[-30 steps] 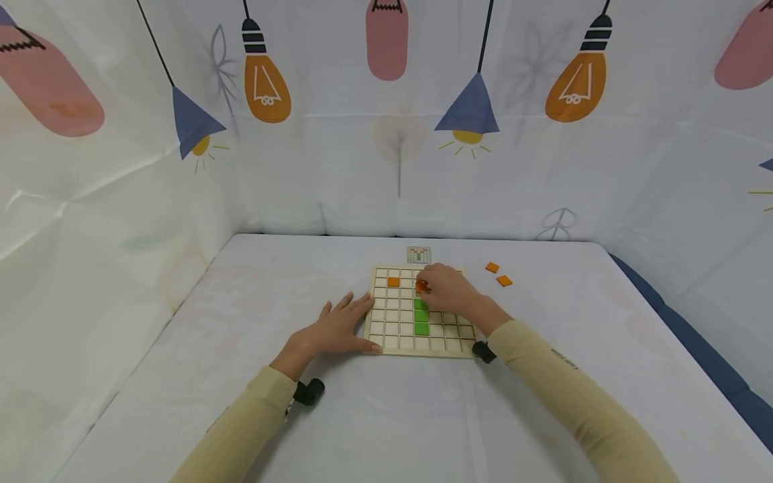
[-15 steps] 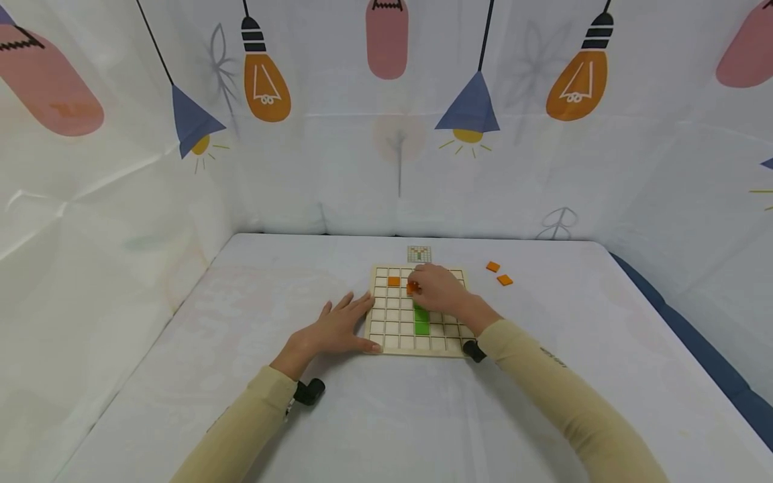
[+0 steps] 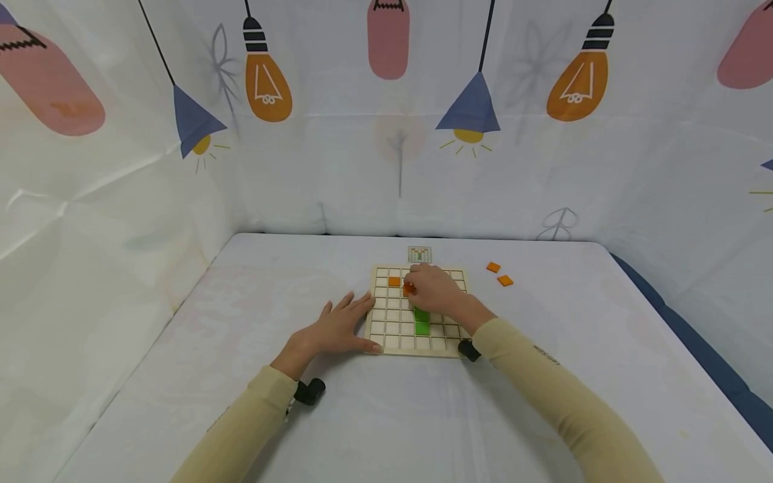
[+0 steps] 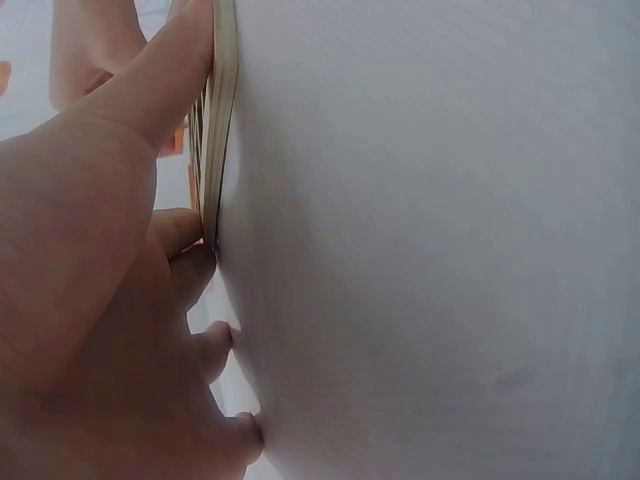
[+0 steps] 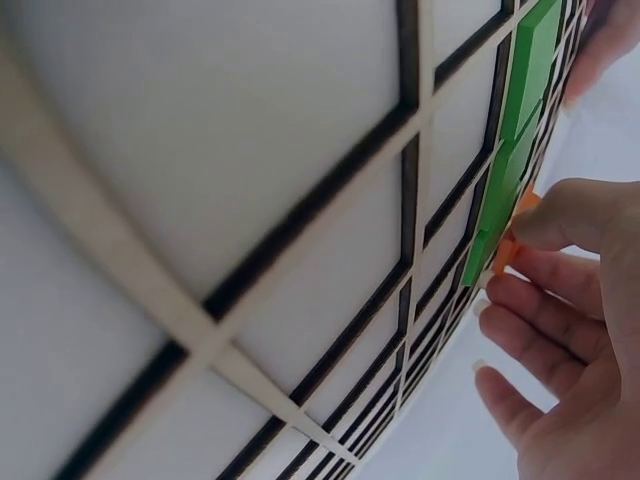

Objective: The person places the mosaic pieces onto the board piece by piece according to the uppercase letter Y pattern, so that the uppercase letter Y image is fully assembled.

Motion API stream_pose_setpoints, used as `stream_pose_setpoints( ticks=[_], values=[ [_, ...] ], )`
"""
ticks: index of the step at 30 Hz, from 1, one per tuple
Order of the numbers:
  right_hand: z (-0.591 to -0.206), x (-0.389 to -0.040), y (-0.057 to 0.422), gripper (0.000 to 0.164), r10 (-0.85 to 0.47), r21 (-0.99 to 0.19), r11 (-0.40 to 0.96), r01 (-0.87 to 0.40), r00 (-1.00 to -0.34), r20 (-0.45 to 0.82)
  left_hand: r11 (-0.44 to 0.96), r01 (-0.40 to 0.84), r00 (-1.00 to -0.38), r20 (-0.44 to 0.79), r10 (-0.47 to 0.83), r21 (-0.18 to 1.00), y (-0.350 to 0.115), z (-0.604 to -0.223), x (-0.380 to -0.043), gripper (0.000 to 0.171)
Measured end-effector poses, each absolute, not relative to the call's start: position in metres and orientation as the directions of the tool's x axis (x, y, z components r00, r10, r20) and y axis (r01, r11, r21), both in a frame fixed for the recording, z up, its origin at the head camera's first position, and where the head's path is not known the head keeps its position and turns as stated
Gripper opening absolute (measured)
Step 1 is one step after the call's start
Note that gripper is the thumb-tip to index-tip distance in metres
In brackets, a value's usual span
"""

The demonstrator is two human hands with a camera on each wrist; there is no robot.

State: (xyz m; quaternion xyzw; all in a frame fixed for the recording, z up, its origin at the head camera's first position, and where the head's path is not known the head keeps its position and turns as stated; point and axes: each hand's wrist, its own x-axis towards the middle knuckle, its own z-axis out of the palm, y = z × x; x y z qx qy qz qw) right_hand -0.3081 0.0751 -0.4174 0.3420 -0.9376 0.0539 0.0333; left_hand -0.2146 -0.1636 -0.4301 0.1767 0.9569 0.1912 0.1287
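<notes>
A square wooden grid board (image 3: 392,343) lies on the white table. Spread fingers of my left hand (image 3: 335,329) rest along its left side, the thumb on its near left corner. Over the upper middle of the board, my right hand (image 3: 436,290) pinches an orange square tile (image 5: 505,255) between thumb and index finger. Whether that tile touches a cell is hard to tell. One orange tile (image 3: 394,282) sits in a cell just left of it. Green tiles (image 3: 422,323) form a column below the right hand, which partly covers them.
Two loose orange tiles, a farther one (image 3: 493,267) and a nearer one (image 3: 505,280), lie right of the board. A small card with a printed grid pattern (image 3: 419,254) lies behind it. A patterned white curtain (image 3: 338,168) hangs behind the table.
My right hand has moved a little left over the board with the orange tile in its fingers. The left hand has stayed in place.
</notes>
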Motion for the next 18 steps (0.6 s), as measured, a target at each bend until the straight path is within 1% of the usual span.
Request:
stream_pose_setpoints(
  ticks=[12,18],
  values=[
    [-0.4136,-0.3029,0.0726,0.019,-0.641,-0.044,0.762,-0.646,-0.763,0.084,0.864,0.296,-0.904,-0.174,0.392,0.408,-0.1629,-0.4301,-0.2141,0.105],
    [-0.4145,-0.3034,0.0727,0.020,-0.637,-0.052,0.765,-0.642,-0.766,0.081,0.864,0.301,-0.903,-0.171,0.394,0.404,-0.1635,-0.4312,-0.2147,0.105]
  ],
)
